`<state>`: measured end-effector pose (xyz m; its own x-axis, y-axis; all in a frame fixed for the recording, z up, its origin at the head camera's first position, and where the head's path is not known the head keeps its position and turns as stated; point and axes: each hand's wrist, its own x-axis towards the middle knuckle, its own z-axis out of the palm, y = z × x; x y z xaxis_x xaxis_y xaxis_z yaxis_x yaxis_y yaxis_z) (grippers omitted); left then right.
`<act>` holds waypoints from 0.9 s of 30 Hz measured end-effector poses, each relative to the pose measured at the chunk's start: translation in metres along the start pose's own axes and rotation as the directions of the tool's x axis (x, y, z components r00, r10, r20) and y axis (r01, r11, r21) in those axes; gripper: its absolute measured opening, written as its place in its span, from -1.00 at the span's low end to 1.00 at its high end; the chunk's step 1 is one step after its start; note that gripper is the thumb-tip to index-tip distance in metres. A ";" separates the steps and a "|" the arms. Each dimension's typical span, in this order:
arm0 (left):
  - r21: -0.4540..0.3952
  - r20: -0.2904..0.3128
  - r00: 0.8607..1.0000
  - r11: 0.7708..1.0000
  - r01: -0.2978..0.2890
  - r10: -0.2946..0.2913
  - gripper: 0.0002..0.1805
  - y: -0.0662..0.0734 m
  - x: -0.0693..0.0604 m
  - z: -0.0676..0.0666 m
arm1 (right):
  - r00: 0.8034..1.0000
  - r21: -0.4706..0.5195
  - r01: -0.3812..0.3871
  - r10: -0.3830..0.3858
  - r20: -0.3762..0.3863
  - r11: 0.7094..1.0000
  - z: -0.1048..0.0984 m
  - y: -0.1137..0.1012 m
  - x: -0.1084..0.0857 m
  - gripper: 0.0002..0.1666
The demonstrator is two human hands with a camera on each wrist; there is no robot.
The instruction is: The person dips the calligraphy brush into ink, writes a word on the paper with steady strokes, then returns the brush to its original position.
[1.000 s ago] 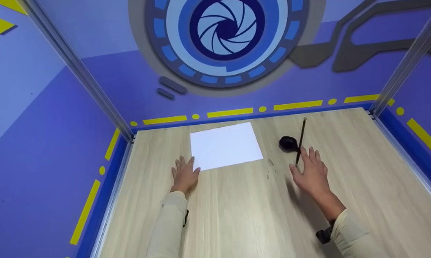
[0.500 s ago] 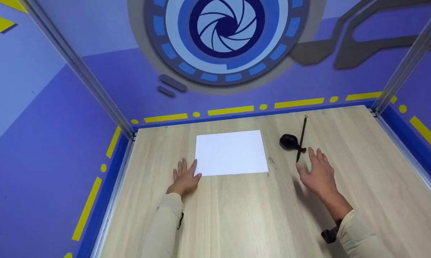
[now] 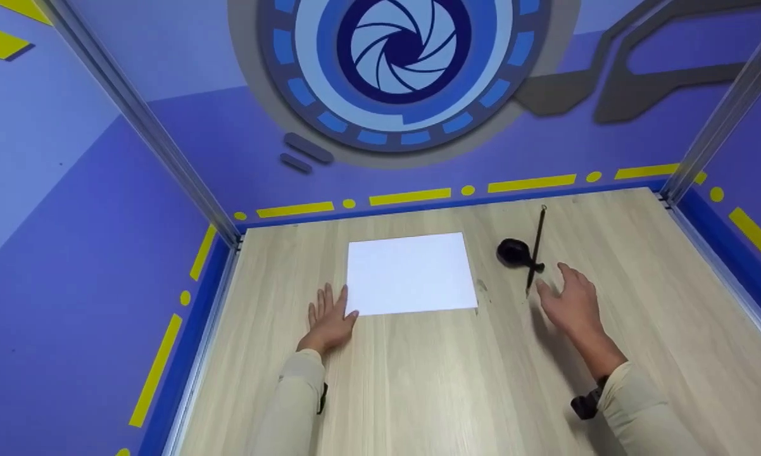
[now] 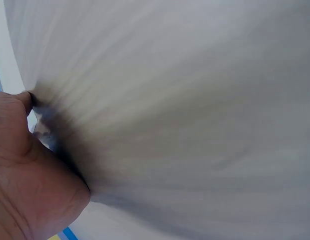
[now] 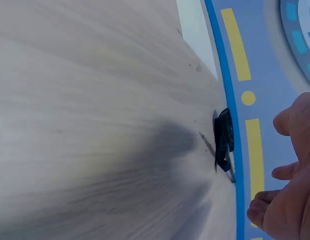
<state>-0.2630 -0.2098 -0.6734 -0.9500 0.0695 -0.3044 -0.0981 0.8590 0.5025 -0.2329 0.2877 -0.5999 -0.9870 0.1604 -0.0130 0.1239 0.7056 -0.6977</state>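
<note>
From the head camera, looking down, I can see a sheet of white paper (image 3: 412,273) lying flat on the pale wood-grain counter (image 3: 406,386), and the left hand (image 3: 328,324) at its near left corner, fingers spread and extended, thumb and forefinger touching the sheet's edge without gripping it. Over on the other side, the right hand (image 3: 573,305) hovers above the counter, its shadow cast below; the thumb stands apart from the loosely bent fingers, and there's nothing between them. Just beyond it sits a small round black dish (image 3: 513,253) with a stubby handle, right of the paper and apart from it, and a slim black stick (image 3: 539,240) lies across that handle, its small loop at the far end. Behind all this rises a blue-purple wall (image 3: 203,152) with yellow dashes along its foot. The left wrist camera shows the heel and thumb of the left hand low over the counter; the remaining fingers are hard to make out there. In the right wrist camera, the right hand's fingers curve gently with nothing in them, while the dish and stick show farther off, with a pale piece of the paper above.
</note>
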 end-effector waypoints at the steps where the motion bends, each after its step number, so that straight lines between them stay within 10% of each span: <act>1: -0.002 -0.004 1.000 1.000 -0.003 0.003 -0.16 -0.002 0.002 0.001 | 1.000 0.011 -0.008 0.008 -0.011 1.000 0.001 0.001 0.004 -0.14; 14: -0.007 0.016 1.000 1.000 -0.006 0.006 -0.16 -0.003 0.004 -0.001 | 0.983 0.173 -0.180 0.175 0.048 0.968 0.015 0.024 0.066 -0.19; 22: 0.016 0.035 0.999 1.000 -0.019 0.018 -0.18 -0.002 0.003 -0.002 | 0.948 0.394 -0.305 0.316 0.040 0.867 0.016 0.035 0.096 -0.23; 27: 0.010 0.054 0.998 1.000 -0.011 0.011 -0.17 -0.004 0.005 -0.002 | 0.946 0.404 -0.316 0.318 0.064 0.858 0.015 0.035 0.108 -0.20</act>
<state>-0.2676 -0.2143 -0.6750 -0.9337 0.1058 -0.3421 -0.0847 0.8630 0.4980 -0.3366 0.3196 -0.6367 -0.9007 0.3317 -0.2804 0.3769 0.2763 -0.8841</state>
